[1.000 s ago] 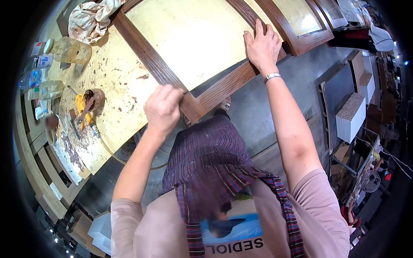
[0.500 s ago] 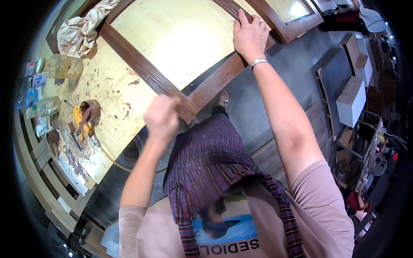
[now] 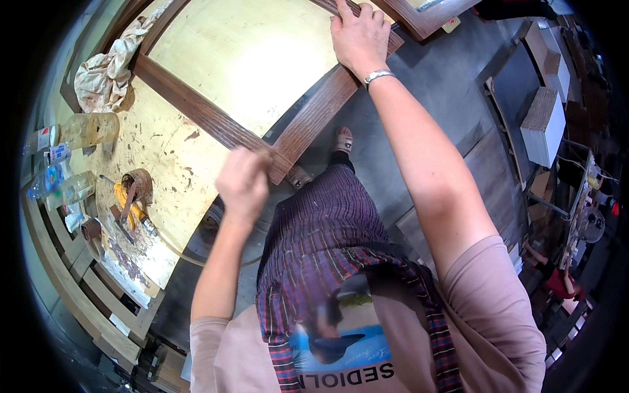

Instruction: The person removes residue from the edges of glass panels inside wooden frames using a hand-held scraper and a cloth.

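A dark brown wooden frame (image 3: pixel 318 108) lies partly on the pale worktable (image 3: pixel 160 154), one corner jutting past its edge toward me. My right hand (image 3: pixel 362 42) grips the frame's far right rail, its fingers bent over the wood. At the near corner my left hand (image 3: pixel 244 183) is closed in a fist against the frame. Motion smears its fingers, and what they hold, if anything, is hidden. Left of it lie a yellow air tool (image 3: pixel 128 198) with a hose and a rolled brown strip (image 3: pixel 139 180).
Several plastic bottles (image 3: pixel 95 130) line the table's left side, below a crumpled stained cloth (image 3: pixel 105 78). A second brown frame (image 3: pixel 419 19) sits at the far right. Stacked white panels (image 3: pixel 544 128) stand on the right. My sandalled foot (image 3: pixel 343 141) is beneath the frame.
The frame appears shifted left and slightly up in the picture, along with the table items. My right hand still grips its rail; my left fist stays at the near corner, blurred in both frames.
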### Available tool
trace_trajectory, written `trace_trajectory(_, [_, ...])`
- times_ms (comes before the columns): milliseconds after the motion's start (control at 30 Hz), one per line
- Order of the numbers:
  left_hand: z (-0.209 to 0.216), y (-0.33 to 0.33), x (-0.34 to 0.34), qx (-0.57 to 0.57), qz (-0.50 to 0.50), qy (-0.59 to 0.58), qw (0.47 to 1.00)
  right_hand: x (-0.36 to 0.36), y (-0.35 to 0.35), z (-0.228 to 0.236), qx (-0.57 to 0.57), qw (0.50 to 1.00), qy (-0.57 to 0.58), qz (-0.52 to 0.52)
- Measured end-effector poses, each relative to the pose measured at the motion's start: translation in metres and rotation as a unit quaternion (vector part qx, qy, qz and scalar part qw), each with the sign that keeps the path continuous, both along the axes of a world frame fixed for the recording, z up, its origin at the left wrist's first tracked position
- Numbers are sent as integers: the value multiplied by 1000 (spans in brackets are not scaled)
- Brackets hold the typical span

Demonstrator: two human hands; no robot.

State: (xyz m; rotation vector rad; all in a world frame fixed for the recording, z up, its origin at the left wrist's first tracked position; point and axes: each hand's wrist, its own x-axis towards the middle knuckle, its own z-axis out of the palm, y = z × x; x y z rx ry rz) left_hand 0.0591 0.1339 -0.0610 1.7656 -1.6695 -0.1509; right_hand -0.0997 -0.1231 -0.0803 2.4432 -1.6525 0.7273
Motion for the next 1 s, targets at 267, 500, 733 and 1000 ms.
trace_trajectory(267, [1, -5, 10, -2, -3, -21, 1000, 0, 2, 3, 3, 1000, 13, -11])
trace_trajectory(500, [2, -8, 11, -15, 20, -38, 999, 1, 2, 0, 5, 1000, 6, -11])
trace_trajectory(733, [1, -9, 16, -25, 8, -18, 999, 2, 0, 5, 19, 1000, 14, -15])
trace_trajectory(1000, [-4, -17, 17, -57, -53, -74, 994, 3, 3, 3, 2, 1000, 18, -12])
